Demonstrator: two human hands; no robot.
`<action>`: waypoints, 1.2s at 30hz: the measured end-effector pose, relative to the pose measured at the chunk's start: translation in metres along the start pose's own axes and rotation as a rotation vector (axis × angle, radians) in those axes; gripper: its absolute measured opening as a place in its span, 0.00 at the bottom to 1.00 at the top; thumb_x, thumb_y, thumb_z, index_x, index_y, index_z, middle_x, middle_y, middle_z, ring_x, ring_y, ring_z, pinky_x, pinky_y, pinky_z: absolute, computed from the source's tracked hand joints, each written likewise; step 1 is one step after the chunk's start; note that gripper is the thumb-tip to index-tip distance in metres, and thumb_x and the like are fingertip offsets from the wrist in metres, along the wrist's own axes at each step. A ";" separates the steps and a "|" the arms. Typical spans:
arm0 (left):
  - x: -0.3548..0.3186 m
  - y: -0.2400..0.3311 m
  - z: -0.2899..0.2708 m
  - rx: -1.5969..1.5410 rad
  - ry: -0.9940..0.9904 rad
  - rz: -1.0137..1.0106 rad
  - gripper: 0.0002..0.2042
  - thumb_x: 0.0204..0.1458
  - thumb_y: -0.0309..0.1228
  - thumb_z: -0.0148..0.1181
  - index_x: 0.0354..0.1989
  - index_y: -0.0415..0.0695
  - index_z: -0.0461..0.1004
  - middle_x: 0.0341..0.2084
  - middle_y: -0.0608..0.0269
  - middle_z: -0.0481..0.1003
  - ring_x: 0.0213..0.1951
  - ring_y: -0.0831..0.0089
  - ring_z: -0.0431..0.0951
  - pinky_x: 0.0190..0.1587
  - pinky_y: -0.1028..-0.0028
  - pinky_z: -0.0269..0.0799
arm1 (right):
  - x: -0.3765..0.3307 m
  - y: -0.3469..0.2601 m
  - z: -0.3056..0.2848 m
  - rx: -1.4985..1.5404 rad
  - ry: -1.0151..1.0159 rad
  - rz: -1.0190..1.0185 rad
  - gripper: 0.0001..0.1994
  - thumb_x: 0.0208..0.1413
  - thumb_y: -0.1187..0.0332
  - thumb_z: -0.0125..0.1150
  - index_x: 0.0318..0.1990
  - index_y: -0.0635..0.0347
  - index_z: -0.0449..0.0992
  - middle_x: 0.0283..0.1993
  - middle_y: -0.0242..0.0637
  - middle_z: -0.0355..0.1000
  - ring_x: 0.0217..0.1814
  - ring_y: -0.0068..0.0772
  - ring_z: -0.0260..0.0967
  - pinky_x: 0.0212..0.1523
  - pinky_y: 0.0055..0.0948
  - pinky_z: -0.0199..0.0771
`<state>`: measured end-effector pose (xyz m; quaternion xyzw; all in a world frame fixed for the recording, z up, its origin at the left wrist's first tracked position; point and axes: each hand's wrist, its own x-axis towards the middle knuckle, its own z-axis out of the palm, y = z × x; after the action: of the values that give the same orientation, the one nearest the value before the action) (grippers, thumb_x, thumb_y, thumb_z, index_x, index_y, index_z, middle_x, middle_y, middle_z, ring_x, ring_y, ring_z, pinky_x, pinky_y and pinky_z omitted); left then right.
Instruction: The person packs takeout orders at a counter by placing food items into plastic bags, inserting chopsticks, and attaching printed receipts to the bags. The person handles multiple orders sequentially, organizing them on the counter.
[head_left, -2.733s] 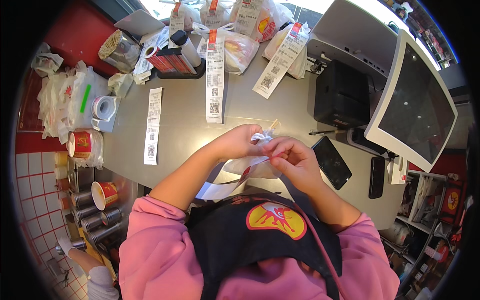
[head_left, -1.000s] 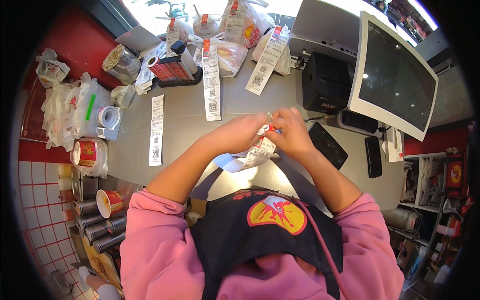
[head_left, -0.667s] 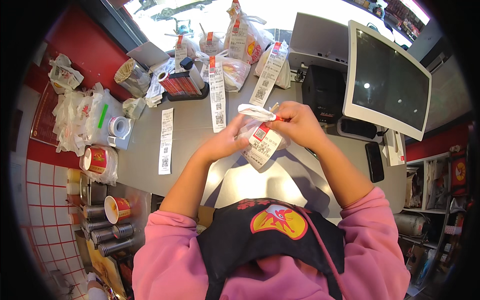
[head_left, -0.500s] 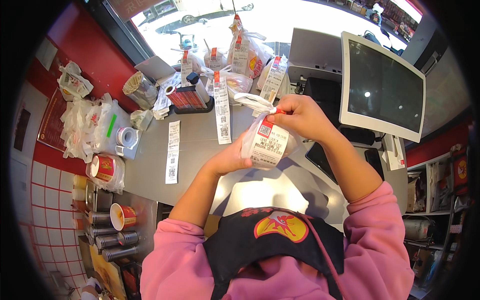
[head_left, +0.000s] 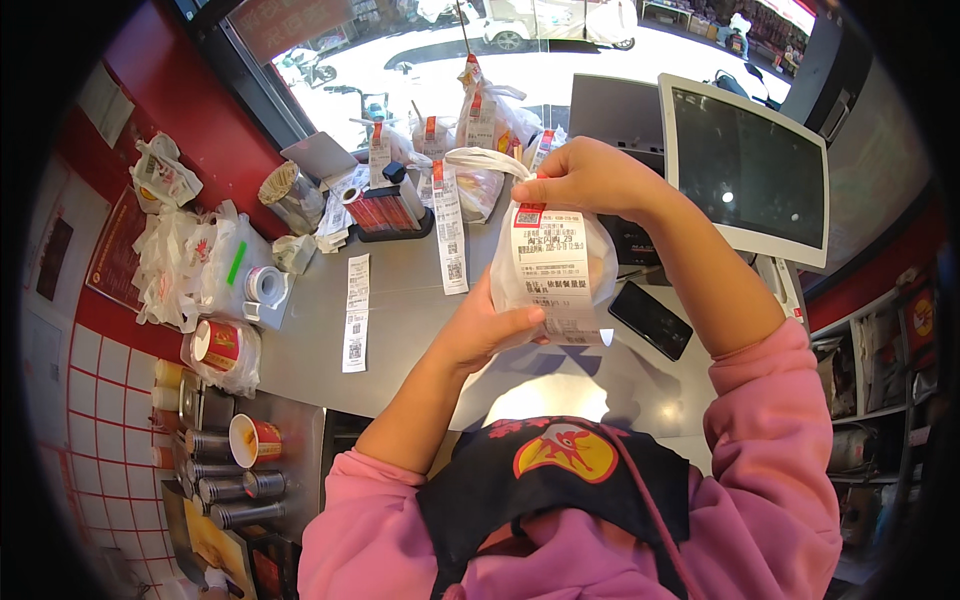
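A white plastic takeaway bag [head_left: 600,255] is held up over the grey counter in front of me. A long printed receipt [head_left: 548,255] with a red top lies down its front. My right hand [head_left: 588,182] is closed in a pinch at the bag's gathered neck, where the receipt's red end is; the handle loops stick out to the left. My left hand [head_left: 490,325] is wrapped round the lower left side, its thumb on the receipt near the bottom. The receipt's lower end hangs free and curls slightly. What the bag contains is hidden.
Several tied bags with receipts stand by the window, including a tall one [head_left: 482,125]. A loose receipt [head_left: 357,315] and a label dispenser [head_left: 385,208] are on the left; a black phone [head_left: 650,320] and a monitor [head_left: 745,165] on the right. A paper tub [head_left: 255,440] stands lower left.
The bag has turned so the receipt faces up and shows more of its length. My left thumb has moved onto the receipt's lower part. My right hand still pinches the neck.
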<state>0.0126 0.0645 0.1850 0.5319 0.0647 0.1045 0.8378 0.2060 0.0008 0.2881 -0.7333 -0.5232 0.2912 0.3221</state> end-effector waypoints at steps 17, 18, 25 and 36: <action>-0.020 0.027 0.019 -0.070 -0.057 -0.032 0.42 0.37 0.29 0.70 0.62 0.45 0.51 0.42 0.59 0.71 0.34 0.75 0.75 0.31 0.77 0.74 | 0.010 -0.003 0.011 0.177 -0.007 -0.048 0.17 0.47 0.56 0.68 0.31 0.65 0.81 0.25 0.31 0.74 0.25 0.17 0.67 0.30 0.21 0.66; -0.020 0.027 0.019 -0.067 -0.039 -0.051 0.42 0.37 0.29 0.70 0.62 0.45 0.51 0.42 0.59 0.71 0.34 0.75 0.75 0.31 0.77 0.74 | 0.011 -0.002 0.010 0.195 -0.021 -0.043 0.18 0.46 0.56 0.68 0.32 0.66 0.81 0.26 0.33 0.74 0.26 0.19 0.67 0.31 0.22 0.66; -0.008 -0.006 -0.014 -0.082 -0.046 -0.109 0.40 0.38 0.30 0.71 0.60 0.45 0.54 0.44 0.60 0.71 0.41 0.73 0.75 0.39 0.74 0.76 | 0.020 0.035 0.020 0.321 -0.047 -0.033 0.16 0.50 0.58 0.66 0.33 0.65 0.80 0.26 0.30 0.74 0.27 0.17 0.66 0.32 0.21 0.67; 0.009 -0.128 -0.101 -0.512 0.221 -0.331 0.26 0.52 0.22 0.57 0.59 0.43 0.56 0.46 0.57 0.70 0.46 0.66 0.75 0.44 0.69 0.78 | 0.037 0.154 0.107 0.380 0.241 0.147 0.13 0.54 0.61 0.59 0.36 0.65 0.76 0.28 0.38 0.75 0.30 0.25 0.70 0.34 0.27 0.69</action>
<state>0.0126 0.1020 0.0262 0.2713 0.2125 0.0367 0.9380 0.2247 0.0166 0.0983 -0.7250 -0.3619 0.3177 0.4925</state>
